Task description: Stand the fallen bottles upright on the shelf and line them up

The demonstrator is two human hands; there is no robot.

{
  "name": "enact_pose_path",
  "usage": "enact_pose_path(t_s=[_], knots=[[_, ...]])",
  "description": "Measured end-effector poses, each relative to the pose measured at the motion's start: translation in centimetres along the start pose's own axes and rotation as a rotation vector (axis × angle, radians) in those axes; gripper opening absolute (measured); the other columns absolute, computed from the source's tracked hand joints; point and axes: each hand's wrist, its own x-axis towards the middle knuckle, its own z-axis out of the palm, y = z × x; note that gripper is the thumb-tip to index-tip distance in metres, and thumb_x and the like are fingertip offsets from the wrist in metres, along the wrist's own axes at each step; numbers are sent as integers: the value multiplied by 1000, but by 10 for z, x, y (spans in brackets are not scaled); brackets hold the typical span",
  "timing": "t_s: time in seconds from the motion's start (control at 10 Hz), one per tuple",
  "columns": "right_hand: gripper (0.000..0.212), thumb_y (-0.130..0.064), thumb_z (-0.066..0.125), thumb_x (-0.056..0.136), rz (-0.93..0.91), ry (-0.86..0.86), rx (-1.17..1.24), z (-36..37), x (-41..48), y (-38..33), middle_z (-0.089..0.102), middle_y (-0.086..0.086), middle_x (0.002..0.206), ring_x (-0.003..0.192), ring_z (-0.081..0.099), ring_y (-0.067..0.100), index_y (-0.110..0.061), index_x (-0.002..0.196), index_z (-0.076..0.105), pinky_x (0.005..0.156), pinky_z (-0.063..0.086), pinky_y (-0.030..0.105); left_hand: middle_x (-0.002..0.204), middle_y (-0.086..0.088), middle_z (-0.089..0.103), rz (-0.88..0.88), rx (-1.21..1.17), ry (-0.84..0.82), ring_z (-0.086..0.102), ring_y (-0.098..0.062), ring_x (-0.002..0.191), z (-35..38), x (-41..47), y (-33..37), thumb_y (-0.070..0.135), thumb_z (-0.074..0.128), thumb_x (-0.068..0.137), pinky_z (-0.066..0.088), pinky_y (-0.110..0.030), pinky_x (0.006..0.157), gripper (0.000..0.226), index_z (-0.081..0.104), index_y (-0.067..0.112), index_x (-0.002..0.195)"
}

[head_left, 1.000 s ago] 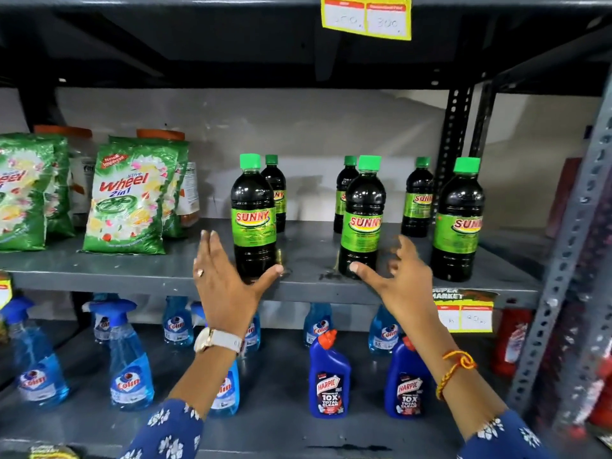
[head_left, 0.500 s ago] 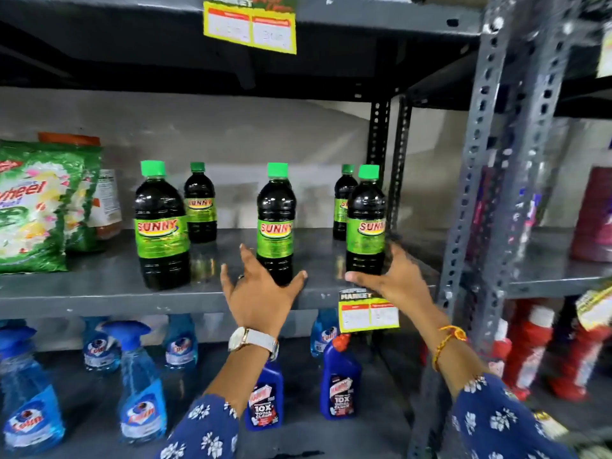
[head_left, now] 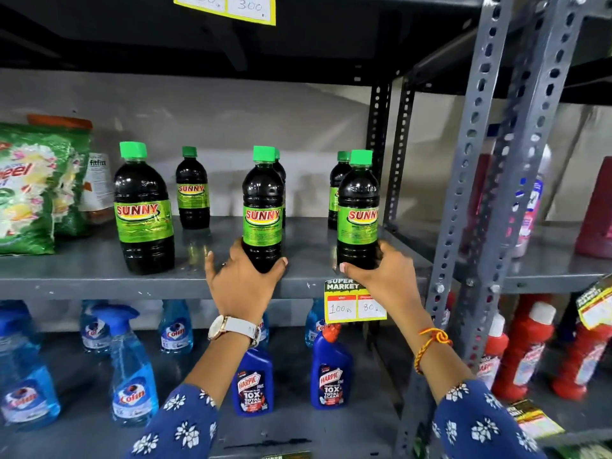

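Note:
Several dark Sunny bottles with green caps stand upright on the grey shelf [head_left: 82,270]. Three stand in front: a left one [head_left: 143,210], a middle one [head_left: 262,207] and a right one [head_left: 357,210]. Smaller-looking ones stand at the back [head_left: 192,190] [head_left: 337,183], and one is mostly hidden behind the middle bottle. My left hand [head_left: 243,286] wraps the base of the middle front bottle. My right hand [head_left: 384,276] holds the base of the right front bottle, thumb on its left side. No bottle lies on its side.
Green Wheel detergent bags [head_left: 29,193] fill the shelf's left end. Slotted steel posts [head_left: 470,160] rise just right of my right hand. A yellow price tag [head_left: 354,306] hangs on the shelf edge. Below stand blue Colin sprays [head_left: 132,376], Harpic bottles [head_left: 253,382] and red bottles [head_left: 526,346].
Both hands were spread in front of the shelf edge; now each has closed around the base of a front bottle. My view has moved closer.

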Motion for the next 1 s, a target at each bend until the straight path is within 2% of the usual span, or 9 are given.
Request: enact_pose_path(t_s=[0.2,0.4,0.5,0.6,0.7,0.8,0.9,1.0], knots=[[48,-40,79,61,-1,37,-3,1,-3,-1,64,-10,82,73,62,7,-22,101,61,61,44,11,87,-13,72,-8,0,-6,68,-28,86,1,1,0,55,70,72,11,-39,113,66,55,6,113],[52,-40,80,61,8,23,4,0,-3,0,65,-7,85,74,61,6,-20,104,60,57,37,5,88,-13,72,-20,3,-16,68,-28,88,-1,0,0,55,69,73,11,-38,113,66,54,7,115],[56,-44,82,59,30,-37,24,-6,2,-2,65,-8,89,76,61,2,-21,105,58,58,39,4,93,-14,72,-16,-15,-47,66,-30,93,-4,1,1,57,68,72,15,-42,113,75,48,5,121],[65,-55,78,59,126,29,143,-21,3,-12,68,-1,100,80,59,-3,-20,109,53,66,39,1,108,-17,68,31,-76,-113,62,-32,104,-13,-2,-4,61,67,72,20,-44,111,92,36,0,134],[63,-50,68,76,-42,340,107,-22,-9,-31,65,10,113,103,60,19,-8,121,53,87,46,26,125,-19,59,207,-173,-25,61,-36,106,-32,-4,-19,50,62,84,47,-45,90,70,43,3,133],[29,-30,51,90,-399,456,42,-8,-15,-74,68,9,98,92,62,21,-8,105,63,83,47,29,79,-12,72,389,-131,182,65,-29,60,-59,14,-31,41,47,93,44,-29,48,36,67,11,99],[24,-17,49,92,-606,370,26,6,-2,-132,70,13,100,96,64,23,-4,103,66,89,49,33,70,-11,70,531,-81,313,63,-27,53,-91,52,-30,31,44,95,40,-25,47,36,71,9,89],[29,-16,45,94,-699,334,-75,18,17,-180,65,15,118,120,53,29,-3,113,62,101,40,39,102,-14,71,684,-48,409,67,-28,88,-118,97,-20,22,44,96,50,-34,71,30,69,5,102]])
